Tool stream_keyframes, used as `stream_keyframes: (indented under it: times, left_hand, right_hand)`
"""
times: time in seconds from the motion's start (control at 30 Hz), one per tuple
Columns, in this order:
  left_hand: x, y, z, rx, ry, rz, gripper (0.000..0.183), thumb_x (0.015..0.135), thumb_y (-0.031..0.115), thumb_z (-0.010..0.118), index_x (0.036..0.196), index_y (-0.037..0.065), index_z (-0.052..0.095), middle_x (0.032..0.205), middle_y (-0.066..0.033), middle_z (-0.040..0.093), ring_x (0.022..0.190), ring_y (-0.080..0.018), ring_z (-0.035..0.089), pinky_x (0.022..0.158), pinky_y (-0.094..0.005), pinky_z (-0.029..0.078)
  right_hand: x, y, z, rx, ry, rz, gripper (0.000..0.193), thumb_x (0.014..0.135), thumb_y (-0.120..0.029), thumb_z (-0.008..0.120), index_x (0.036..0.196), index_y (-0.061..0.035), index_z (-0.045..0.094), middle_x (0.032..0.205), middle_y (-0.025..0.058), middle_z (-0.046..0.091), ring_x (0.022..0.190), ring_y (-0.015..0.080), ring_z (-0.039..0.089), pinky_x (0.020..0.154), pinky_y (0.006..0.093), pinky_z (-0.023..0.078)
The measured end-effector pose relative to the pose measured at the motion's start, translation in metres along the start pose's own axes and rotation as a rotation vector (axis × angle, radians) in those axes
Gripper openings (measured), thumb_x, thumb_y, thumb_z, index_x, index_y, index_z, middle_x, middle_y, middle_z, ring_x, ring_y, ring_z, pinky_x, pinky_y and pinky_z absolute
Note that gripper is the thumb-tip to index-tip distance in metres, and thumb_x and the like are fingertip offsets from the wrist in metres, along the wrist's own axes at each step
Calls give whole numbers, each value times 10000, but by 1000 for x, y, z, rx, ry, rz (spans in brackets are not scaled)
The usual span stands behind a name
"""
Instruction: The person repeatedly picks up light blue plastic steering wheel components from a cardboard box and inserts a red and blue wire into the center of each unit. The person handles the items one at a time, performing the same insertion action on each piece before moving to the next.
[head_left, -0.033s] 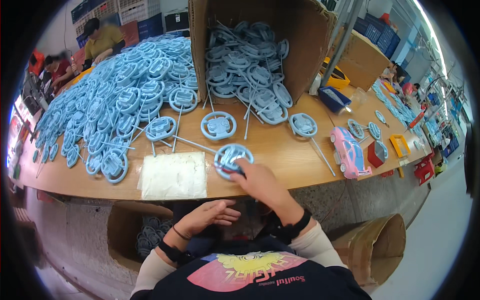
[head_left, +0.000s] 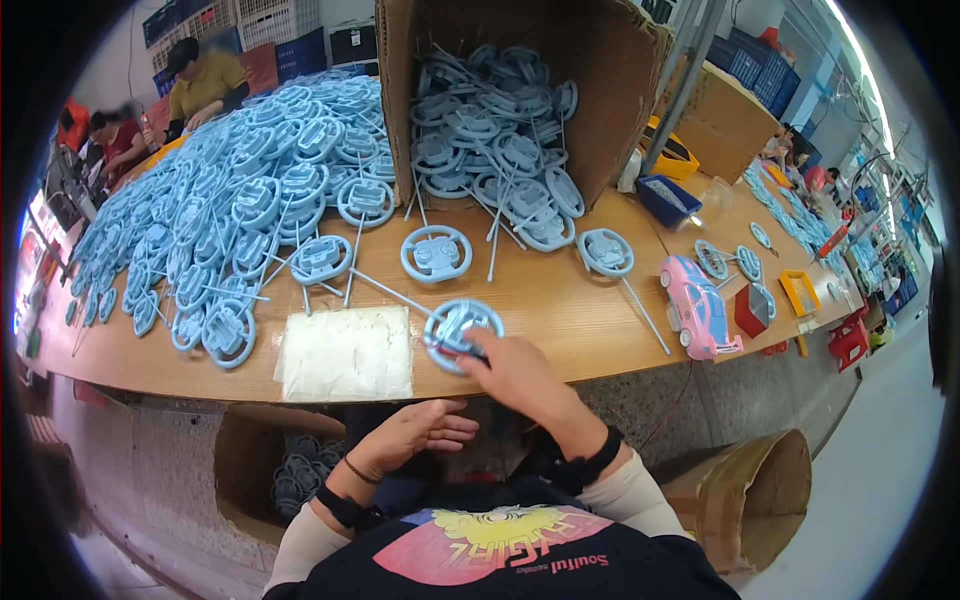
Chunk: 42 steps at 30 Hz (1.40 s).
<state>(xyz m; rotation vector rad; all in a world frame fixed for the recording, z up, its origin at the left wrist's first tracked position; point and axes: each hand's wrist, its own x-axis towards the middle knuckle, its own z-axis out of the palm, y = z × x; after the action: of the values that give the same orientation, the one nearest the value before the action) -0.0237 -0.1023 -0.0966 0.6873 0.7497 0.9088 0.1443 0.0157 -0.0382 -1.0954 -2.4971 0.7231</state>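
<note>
pulling carelessly, the right hand [head_left: 515, 378], pinch unclear, could drag the blue wheel [head_left: 457, 322] over the near edge of the table [head_left: 560, 325], past the loosely spread left hand [head_left: 412, 436].

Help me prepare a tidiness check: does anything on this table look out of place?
Perhaps the pink plastic toy car at the right of the brown wooden table: its colour and shape differ from the light-blue plastic wheel-shaped parts heaped at left.

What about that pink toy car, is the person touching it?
No, the right hand is at a blue steering wheel, the left hand is empty, and the pink toy car stands apart from both hands.
</note>
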Motion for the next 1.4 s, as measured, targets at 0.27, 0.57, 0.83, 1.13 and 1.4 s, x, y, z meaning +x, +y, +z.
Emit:
stream_keyframes:
  times: [0.27, 0.57, 0.83, 1.13, 1.4]
  left_hand:
    - [-11, -16, 13, -52, 258, 256, 254, 916, 123, 513, 1127, -16, 538, 1079, -102, 601, 959, -168, 600, 846, -305, 497]
    - [-25, -13, 20, -60, 369, 245, 257, 904, 70, 510, 1148, -10, 496, 998, -71, 597, 869, -124, 601, 768, -254, 503]
    - [-27, 21, 30, -8, 428, 406, 267, 939, 155, 489, 1147, -12, 498, 925, -50, 591, 799, -120, 591, 728, -269, 508]
    - [-18, 22, 32, -50, 433, 426, 278, 935, 155, 502, 1162, -6, 500, 953, -50, 598, 846, -118, 591, 748, -265, 501]
    - [-9, 18, 37, -134, 439, 482, 283, 924, 130, 520, 1172, -6, 499, 997, -56, 608, 879, -119, 593, 769, -263, 496]
  right_hand:
    - [-46, -19, 1, 202, -234, -188, 283, 841, -310, 592, 1020, -91, 598, 824, 160, 642, 748, 342, 618, 651, 388, 473]
    - [-61, -21, -7, 409, -246, -93, 209, 854, -262, 589, 924, -65, 581, 767, 140, 621, 689, 298, 616, 623, 352, 472]
    - [-71, -20, -41, 24, 31, -116, 199, 852, -262, 590, 843, -73, 528, 690, 108, 596, 638, 299, 595, 548, 387, 444]
    - [-65, -12, -42, 36, 39, -186, 201, 832, -252, 614, 800, -72, 530, 648, 93, 577, 608, 307, 582, 527, 381, 434]
    - [-66, -10, -32, 135, 93, -154, 181, 831, -235, 616, 812, -72, 539, 648, 99, 578, 620, 298, 588, 537, 372, 439]
